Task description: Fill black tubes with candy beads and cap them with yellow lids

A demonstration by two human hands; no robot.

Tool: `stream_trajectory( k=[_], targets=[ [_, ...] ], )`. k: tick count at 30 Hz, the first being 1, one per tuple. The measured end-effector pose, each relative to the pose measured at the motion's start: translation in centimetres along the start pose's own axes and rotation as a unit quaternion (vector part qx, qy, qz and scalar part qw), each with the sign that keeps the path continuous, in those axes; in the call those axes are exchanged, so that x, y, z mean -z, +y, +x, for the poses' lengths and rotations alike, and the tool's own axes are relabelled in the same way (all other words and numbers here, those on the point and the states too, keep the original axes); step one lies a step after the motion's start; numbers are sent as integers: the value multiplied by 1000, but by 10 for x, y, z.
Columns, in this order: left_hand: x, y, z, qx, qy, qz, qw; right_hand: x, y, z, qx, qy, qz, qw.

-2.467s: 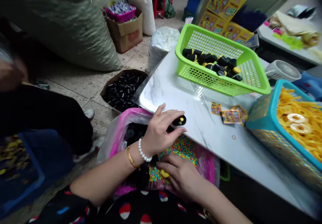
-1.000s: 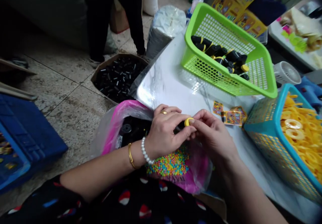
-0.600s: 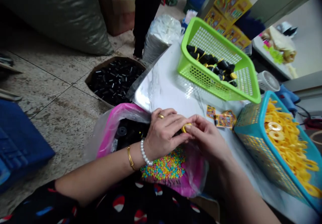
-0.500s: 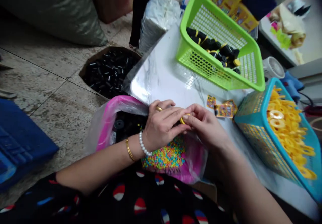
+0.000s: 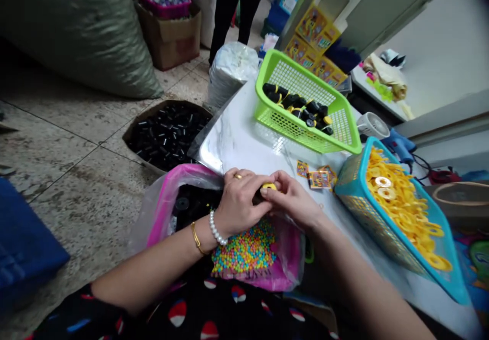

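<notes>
My left hand (image 5: 239,202), with a pearl bracelet and a gold bangle, is closed around a small black tube that is mostly hidden in its fingers. My right hand (image 5: 294,202) pinches a yellow cap (image 5: 268,186) against the tube's end. Both hands meet over a pink plastic-lined basket (image 5: 164,202) on my lap, which holds colourful candy beads (image 5: 246,251) and black parts. A green basket (image 5: 344,131) on the white marble table (image 5: 239,139) holds finished black tubes with yellow caps (image 5: 296,107).
A blue basket (image 5: 357,205) of yellow rings stands at the right. Small printed stickers (image 5: 319,178) lie by it. A cardboard box of black tubes (image 5: 168,134) sits on the floor at the left, with a big grey sack (image 5: 80,29) and a person's legs (image 5: 237,9) behind.
My right hand came up from the candy beads with a yellow cap and joined my left hand at the tube. The view has shifted; a person walked past behind.
</notes>
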State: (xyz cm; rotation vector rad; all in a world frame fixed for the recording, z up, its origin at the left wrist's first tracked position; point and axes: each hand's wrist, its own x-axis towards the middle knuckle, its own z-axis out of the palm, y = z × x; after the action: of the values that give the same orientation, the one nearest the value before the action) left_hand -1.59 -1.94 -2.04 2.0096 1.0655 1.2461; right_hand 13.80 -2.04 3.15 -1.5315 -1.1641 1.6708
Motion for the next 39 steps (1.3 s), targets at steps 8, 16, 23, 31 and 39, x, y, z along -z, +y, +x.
stream_trajectory(
  k=[8, 16, 23, 31, 39],
  targets=[
    [-1, -6, -3, -39, 15, 6, 999, 32, 21, -20, 42, -42, 101, 993],
    [-2, -8, -4, -20, -7, 18, 1000, 11, -1, 10, 36, -57, -107, 992],
    [3, -13, -6, -84, -28, 51, 995, -5, -2, -7, 152, 47, -377, 912],
    [5, -21, -2, -137, -48, 133, 980, 86, -95, -3, 263, 293, -417, 819],
    [2, -20, 2, -139, -41, 110, 983, 223, -57, -38, 48, 420, -519, 743]
  ],
)
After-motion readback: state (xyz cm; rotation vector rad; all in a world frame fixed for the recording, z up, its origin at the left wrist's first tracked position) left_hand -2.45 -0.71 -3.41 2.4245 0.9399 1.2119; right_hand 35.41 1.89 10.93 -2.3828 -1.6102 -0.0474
